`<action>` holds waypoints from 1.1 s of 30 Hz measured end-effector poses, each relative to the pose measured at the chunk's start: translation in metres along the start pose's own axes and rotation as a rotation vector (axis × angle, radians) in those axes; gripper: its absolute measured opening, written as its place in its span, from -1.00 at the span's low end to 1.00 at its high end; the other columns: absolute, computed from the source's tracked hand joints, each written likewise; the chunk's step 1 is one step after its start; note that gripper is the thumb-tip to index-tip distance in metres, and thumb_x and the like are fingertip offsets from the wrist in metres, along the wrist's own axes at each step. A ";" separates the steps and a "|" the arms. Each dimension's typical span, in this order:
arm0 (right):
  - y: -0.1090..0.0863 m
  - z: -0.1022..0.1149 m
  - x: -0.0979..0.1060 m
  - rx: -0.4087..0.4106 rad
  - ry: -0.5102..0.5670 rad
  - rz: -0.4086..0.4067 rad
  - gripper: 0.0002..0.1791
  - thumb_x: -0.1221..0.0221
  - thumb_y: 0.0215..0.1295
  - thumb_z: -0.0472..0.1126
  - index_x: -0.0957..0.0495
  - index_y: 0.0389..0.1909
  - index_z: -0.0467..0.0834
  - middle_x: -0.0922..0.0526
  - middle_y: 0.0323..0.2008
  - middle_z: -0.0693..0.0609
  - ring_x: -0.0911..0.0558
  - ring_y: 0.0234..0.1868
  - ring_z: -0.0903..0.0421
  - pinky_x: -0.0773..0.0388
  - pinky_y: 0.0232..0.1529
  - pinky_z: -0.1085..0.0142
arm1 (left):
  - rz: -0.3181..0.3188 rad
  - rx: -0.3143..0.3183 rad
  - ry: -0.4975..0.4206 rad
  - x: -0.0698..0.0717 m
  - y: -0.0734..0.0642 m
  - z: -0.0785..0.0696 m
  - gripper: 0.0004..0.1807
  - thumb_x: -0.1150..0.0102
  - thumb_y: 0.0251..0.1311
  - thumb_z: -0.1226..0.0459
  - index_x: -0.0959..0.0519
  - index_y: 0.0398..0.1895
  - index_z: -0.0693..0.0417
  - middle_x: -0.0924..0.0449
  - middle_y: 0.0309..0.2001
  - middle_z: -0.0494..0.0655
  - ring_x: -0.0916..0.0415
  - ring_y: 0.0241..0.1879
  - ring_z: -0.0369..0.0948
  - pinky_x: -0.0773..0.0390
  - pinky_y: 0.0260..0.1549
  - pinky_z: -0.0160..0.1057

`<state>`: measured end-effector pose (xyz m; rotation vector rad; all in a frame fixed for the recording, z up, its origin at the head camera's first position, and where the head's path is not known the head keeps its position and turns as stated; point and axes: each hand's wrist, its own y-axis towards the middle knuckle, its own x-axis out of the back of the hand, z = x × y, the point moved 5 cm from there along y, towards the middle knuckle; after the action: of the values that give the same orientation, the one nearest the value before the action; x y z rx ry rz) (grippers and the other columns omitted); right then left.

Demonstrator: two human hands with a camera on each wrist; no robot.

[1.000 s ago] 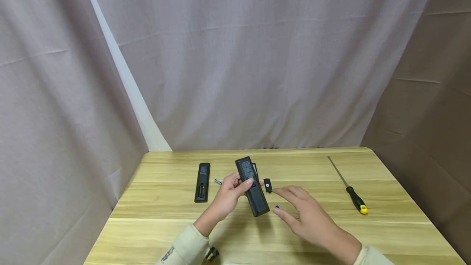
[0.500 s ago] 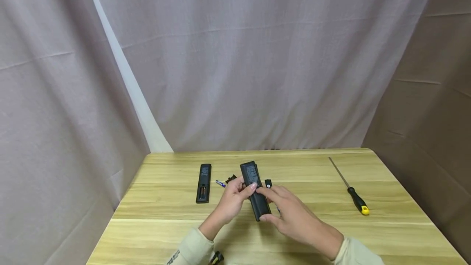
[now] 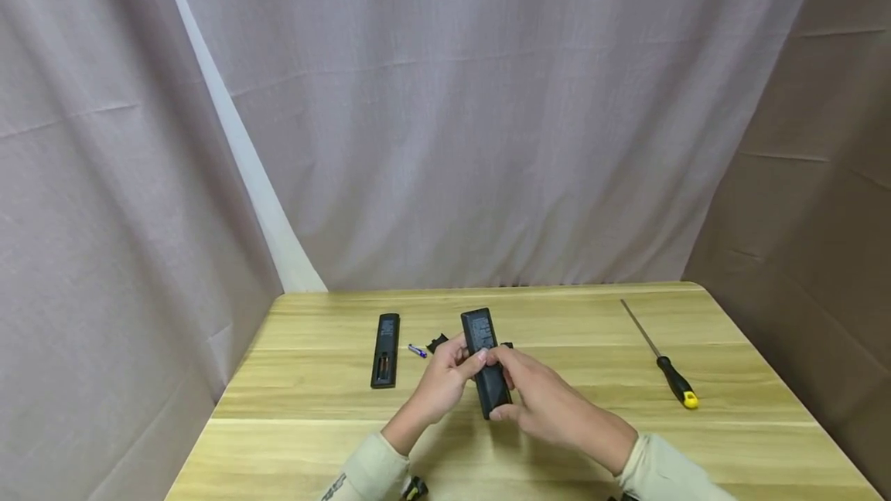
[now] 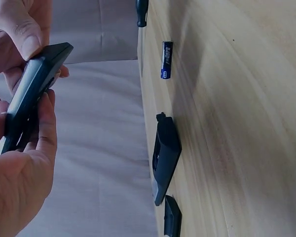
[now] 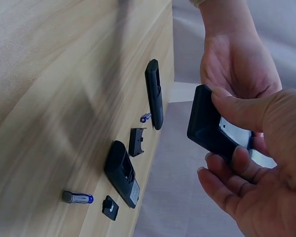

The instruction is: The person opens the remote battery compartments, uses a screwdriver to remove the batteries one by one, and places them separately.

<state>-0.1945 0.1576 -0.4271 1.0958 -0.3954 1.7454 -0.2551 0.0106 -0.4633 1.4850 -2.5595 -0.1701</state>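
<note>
Grasping one remote (image 3: 478, 329), left fingers (image 3: 472, 366) and right fingers (image 3: 508, 359); battery (image 4: 166, 59) nearest screwdriver (image 3: 674, 379) in wrist views only

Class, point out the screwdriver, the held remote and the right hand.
Screwdriver (image 3: 671, 376), head view: black part of the handle.
Held remote (image 3: 491, 383), head view: lower half.
Right hand (image 3: 541, 393), head view: back of the hand.

Screwdriver (image 3: 672, 376) on the right of the table (image 3: 585, 331), handle toward the near edge, shaft toward the far. Grey curtain (image 3: 487, 138) behind the table, brownish drape (image 3: 821, 215) along its right. White strip (image 3: 249, 168) slants down to its far-left corner.
</note>
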 end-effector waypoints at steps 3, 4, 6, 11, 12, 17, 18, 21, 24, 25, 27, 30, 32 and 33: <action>0.001 -0.001 -0.001 0.012 -0.012 -0.010 -0.27 -0.59 0.10 -0.22 -0.41 0.24 -0.02 -0.67 0.17 -0.03 -0.72 0.08 0.12 -0.78 0.08 0.20 | -0.003 -0.001 0.000 0.000 0.001 0.001 -0.67 -0.03 0.63 0.28 -0.55 0.22 0.36 -0.73 0.02 0.44 -0.72 -0.12 -0.40 -0.73 -0.02 -0.43; 0.002 -0.001 -0.001 0.018 -0.020 -0.015 -0.26 -0.59 0.10 -0.22 -0.41 0.24 -0.03 -0.66 0.18 -0.04 -0.71 0.12 0.08 -0.78 0.11 0.16 | -0.005 -0.002 0.003 0.001 0.002 0.002 -0.67 -0.03 0.63 0.28 -0.56 0.22 0.35 -0.74 0.01 0.43 -0.72 -0.11 -0.40 -0.73 -0.02 -0.43; 0.003 -0.002 -0.002 0.024 -0.041 -0.029 -0.26 -0.60 0.09 -0.22 -0.41 0.24 -0.04 -0.66 0.18 -0.03 -0.69 0.19 0.04 -0.76 0.17 0.10 | -0.009 -0.003 0.011 0.001 0.003 0.002 -0.68 -0.03 0.63 0.26 -0.57 0.20 0.32 -0.75 0.00 0.39 -0.72 -0.12 -0.41 -0.73 -0.04 -0.44; 0.008 -0.004 -0.003 0.026 -0.065 -0.048 -0.25 -0.61 0.05 -0.27 -0.41 0.23 -0.08 -0.66 0.15 -0.01 -0.65 0.21 0.04 -0.71 0.24 -0.01 | -0.027 0.002 0.027 0.001 0.004 0.002 -0.70 -0.04 0.63 0.25 -0.59 0.17 0.30 -0.77 -0.02 0.34 -0.72 -0.12 -0.39 -0.72 -0.06 -0.44; 0.009 -0.004 -0.004 0.024 -0.063 -0.048 -0.24 -0.61 0.04 -0.28 -0.41 0.22 -0.09 -0.66 0.14 -0.01 -0.65 0.22 0.04 -0.71 0.25 -0.01 | -0.031 0.004 0.026 0.001 0.004 0.002 -0.70 -0.04 0.62 0.25 -0.60 0.16 0.30 -0.77 -0.02 0.34 -0.72 -0.12 -0.39 -0.72 -0.06 -0.44; 0.012 -0.005 -0.006 0.006 -0.003 -0.045 -0.25 -0.61 0.03 -0.33 -0.42 0.21 -0.12 -0.65 0.13 -0.05 -0.69 0.20 0.01 -0.73 0.24 0.03 | -0.058 0.023 0.032 0.003 0.006 0.005 -0.70 -0.06 0.61 0.25 -0.61 0.15 0.31 -0.78 -0.05 0.35 -0.72 -0.15 -0.35 -0.72 -0.13 -0.44; 0.013 -0.006 -0.006 0.003 0.013 -0.043 -0.25 -0.60 0.04 -0.34 -0.42 0.22 -0.13 -0.65 0.14 -0.06 -0.70 0.18 0.01 -0.74 0.22 0.04 | -0.066 0.026 0.034 0.004 0.007 0.005 -0.70 -0.06 0.61 0.25 -0.61 0.14 0.31 -0.78 -0.06 0.35 -0.72 -0.17 -0.34 -0.72 -0.15 -0.44; 0.015 -0.007 -0.007 -0.009 0.061 -0.036 -0.29 -0.57 0.08 -0.35 -0.42 0.22 -0.15 -0.65 0.14 -0.09 -0.73 0.11 0.02 -0.77 0.16 0.09 | -0.089 0.035 0.029 0.006 0.009 0.006 -0.72 -0.08 0.60 0.26 -0.61 0.09 0.33 -0.77 -0.10 0.36 -0.70 -0.23 -0.34 -0.70 -0.22 -0.44; 0.020 -0.010 -0.006 -0.035 0.115 -0.026 -0.36 -0.55 0.14 -0.33 -0.43 0.18 -0.15 -0.67 0.07 -0.07 -0.72 0.00 0.09 -0.78 0.04 0.15 | -0.102 0.038 0.011 0.006 0.010 0.006 -0.73 -0.10 0.59 0.26 -0.62 0.06 0.33 -0.77 -0.11 0.36 -0.70 -0.24 -0.35 -0.69 -0.23 -0.45; 0.021 -0.011 -0.006 -0.048 0.132 -0.023 -0.39 -0.55 0.15 -0.33 -0.43 0.15 -0.14 -0.67 0.03 -0.05 -0.71 -0.04 0.12 -0.78 -0.01 0.17 | -0.102 0.040 0.003 0.006 0.011 0.007 -0.73 -0.10 0.59 0.26 -0.62 0.07 0.33 -0.77 -0.10 0.37 -0.70 -0.24 -0.35 -0.69 -0.23 -0.45; 0.024 -0.014 -0.005 -0.078 0.161 -0.018 -0.44 -0.54 0.17 -0.32 -0.43 0.09 -0.13 -0.67 -0.07 -0.01 -0.68 -0.13 0.17 -0.75 -0.12 0.25 | -0.099 0.045 -0.009 0.005 0.011 0.007 -0.72 -0.09 0.59 0.26 -0.62 0.08 0.33 -0.77 -0.09 0.36 -0.70 -0.23 -0.36 -0.69 -0.23 -0.46; 0.026 -0.018 -0.007 -0.115 0.171 -0.010 -0.50 -0.53 0.20 -0.29 -0.44 0.02 -0.13 -0.65 -0.19 0.03 -0.63 -0.23 0.22 -0.67 -0.23 0.37 | -0.103 0.060 -0.019 0.003 0.011 0.010 -0.72 -0.09 0.59 0.26 -0.62 0.09 0.33 -0.77 -0.10 0.35 -0.70 -0.25 -0.37 -0.68 -0.26 -0.46; 0.028 -0.020 -0.009 -0.127 0.170 -0.018 -0.53 -0.52 0.21 -0.27 -0.45 0.00 -0.12 -0.64 -0.26 0.05 -0.60 -0.28 0.24 -0.61 -0.28 0.42 | -0.112 0.067 -0.015 0.003 0.011 0.013 -0.72 -0.09 0.59 0.26 -0.63 0.10 0.32 -0.78 -0.11 0.34 -0.70 -0.26 -0.37 -0.67 -0.27 -0.46; 0.028 -0.021 -0.009 -0.128 0.171 -0.030 -0.54 -0.52 0.21 -0.27 -0.46 -0.01 -0.11 -0.63 -0.29 0.06 -0.58 -0.30 0.25 -0.60 -0.30 0.43 | -0.118 0.064 -0.014 0.003 0.010 0.013 -0.71 -0.09 0.59 0.25 -0.63 0.11 0.32 -0.78 -0.11 0.34 -0.70 -0.26 -0.36 -0.67 -0.27 -0.46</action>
<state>-0.2284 0.1536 -0.4396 0.8506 -0.3775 1.7471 -0.2681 0.0133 -0.4737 1.6654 -2.5116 -0.1155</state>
